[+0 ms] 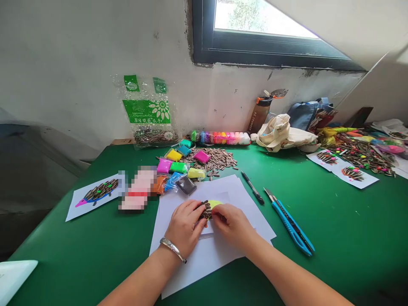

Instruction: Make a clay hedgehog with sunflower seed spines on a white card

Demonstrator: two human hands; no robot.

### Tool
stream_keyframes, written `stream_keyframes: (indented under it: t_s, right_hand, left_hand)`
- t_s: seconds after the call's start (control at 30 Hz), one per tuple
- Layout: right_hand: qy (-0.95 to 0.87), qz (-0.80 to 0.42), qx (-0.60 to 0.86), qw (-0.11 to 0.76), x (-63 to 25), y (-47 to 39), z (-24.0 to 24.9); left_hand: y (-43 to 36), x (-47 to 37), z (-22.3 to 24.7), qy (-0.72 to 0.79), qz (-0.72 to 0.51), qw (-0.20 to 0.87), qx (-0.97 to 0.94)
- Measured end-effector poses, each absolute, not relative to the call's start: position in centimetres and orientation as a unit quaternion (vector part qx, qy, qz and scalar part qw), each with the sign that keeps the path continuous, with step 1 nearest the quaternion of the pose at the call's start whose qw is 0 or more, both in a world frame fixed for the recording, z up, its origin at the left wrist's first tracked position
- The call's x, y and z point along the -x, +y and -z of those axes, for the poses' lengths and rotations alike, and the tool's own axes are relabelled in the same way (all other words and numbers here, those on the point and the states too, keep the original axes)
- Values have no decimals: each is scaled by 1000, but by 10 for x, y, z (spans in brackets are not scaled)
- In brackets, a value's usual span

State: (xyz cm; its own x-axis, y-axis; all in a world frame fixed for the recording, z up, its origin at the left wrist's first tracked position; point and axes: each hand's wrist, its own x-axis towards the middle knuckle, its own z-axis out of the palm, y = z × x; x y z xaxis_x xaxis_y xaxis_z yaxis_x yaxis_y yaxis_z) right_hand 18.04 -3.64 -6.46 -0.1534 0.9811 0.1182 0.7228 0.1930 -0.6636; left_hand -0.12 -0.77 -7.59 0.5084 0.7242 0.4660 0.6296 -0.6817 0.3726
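Observation:
My left hand (185, 225), with a silver bracelet at the wrist, lies with its fingers stretched over the left side of a patch of sunflower seeds (207, 210). The dark striped seeds sit in rows on flat yellow-green clay (215, 203), on a small white card. At the right edge of the seeds, my right hand (231, 223) pinches thumb and fingers together against the clay; whatever is between the fingertips is hidden. Beneath both hands are larger white paper sheets (178, 272). Part of the seed-covered shape is hidden by my fingers.
Wrapped clay packets (178, 167) and a loose pile of sunflower seeds (219, 158) lie beyond the paper. To the right are a pen (252, 187) and a blue craft knife with tweezers (291, 225). A finished seed hedgehog picture (95, 193) lies left. A bottle (259, 114) stands behind.

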Motion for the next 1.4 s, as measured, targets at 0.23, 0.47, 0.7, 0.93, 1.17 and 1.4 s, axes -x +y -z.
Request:
stream_keyframes:
  t_s: [0.23, 0.47, 0.7, 0.93, 1.17, 1.4]
  right_hand:
    - [-733, -190, 582, 296, -175, -36, 69]
    - [-763, -136, 542, 324, -170, -35, 68]
    - [-769, -150, 534, 317, -170, -36, 73]
    - [-740, -161, 576, 309, -185, -42, 71]
    - [-755, -131, 571, 295, -184, -40, 77]
    - [-762, -99, 575, 282, -181, -39, 82]
  left_hand:
    - [-6, 0, 76, 389, -302, 93, -865]
    - [-4, -1, 76, 406, -293, 130, -856]
    - [-5, -6, 70, 436, -273, 164, -842]
    - [-5, -5, 69, 431, -274, 170, -843]
    - [-4, -1, 71, 413, -295, 151, -849]
    - [-4, -3, 74, 407, -312, 126, -850]
